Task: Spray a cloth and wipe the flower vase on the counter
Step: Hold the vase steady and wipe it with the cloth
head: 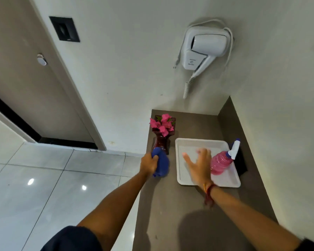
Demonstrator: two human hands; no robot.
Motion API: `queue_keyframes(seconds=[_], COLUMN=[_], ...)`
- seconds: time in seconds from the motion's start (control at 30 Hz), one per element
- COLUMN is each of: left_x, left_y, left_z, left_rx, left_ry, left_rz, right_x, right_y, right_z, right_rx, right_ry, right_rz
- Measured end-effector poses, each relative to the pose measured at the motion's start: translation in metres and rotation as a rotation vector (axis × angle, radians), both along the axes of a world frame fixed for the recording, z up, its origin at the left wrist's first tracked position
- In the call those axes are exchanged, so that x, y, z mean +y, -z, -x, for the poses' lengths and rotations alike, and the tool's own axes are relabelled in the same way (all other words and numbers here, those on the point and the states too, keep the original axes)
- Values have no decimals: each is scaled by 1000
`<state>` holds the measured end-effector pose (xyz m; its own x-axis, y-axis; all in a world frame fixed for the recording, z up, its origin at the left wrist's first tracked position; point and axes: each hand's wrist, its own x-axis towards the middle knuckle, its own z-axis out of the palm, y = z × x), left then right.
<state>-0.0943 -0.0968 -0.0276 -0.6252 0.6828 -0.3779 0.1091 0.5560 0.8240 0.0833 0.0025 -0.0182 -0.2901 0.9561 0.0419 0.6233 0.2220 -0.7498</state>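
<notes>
Blue cloth [160, 163] is bunched in the left hand [149, 163], whose fingers [154, 157] are curled tight round it; the cloth presses against the foot of the dark red vase [161, 142]. One vase stands at the desk's [170, 205] left edge, near the back wall, holding pink flowers [162, 124]. The right hand [198, 165] hovers over the one white tray [181, 182], fingers [188, 159] spread wide and holding nothing, blurred. Just beside that hand, to its right, one spray bottle [221, 163] of pink liquid lies tilted on the tray, its white nozzle over the tray's far right rim. A dark object sits behind the bottle; what it is cannot be told. The tray lies just right of the vase, apart from it. One white hair dryer [205, 46] hangs on the wall above. A red thread band [209, 193] circles the right wrist.
</notes>
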Motion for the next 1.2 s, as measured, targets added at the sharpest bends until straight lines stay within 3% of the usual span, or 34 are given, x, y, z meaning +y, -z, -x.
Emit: queue_keyframes(seconds=[0.13,0.23,0.33,0.43,0.63,0.77,0.9,1.03,1.1,1.2], left_x=[1,7,18,24,53,81,89,72,65,66], left_y=[-6,-8,-8,-13,-21,-28,-17,3,12,18], left_z=[5,2,-2,-1,-9,-28,-47,-46,-38,-25], left_rx=[-437,-363,-205,-65,-90,-84,-3,213,156,-45], left_ry=[-203,-168,-196,-223,-375,-371,-236,42,-61,-387], left_rz=[-87,-39,-22,21,-12,-11,47,68,130,205], right_x=[61,96,112,116,115,114,115,114,114,113], right_y=[-47,-68,-75,-77,-74,-73,-72,-71,-71,-71], right_z=[59,90,103,111,120,124,125,124,124,123], right_rx=[-217,-536,-669,-671,-660,-658,-664,-656,-647,-632], right_ry=[-430,-626,-710,-756,-765,-753,-756,-766,-761,-758], right_rz=[-54,-63,-27,2,37,13,17,31,37,42])
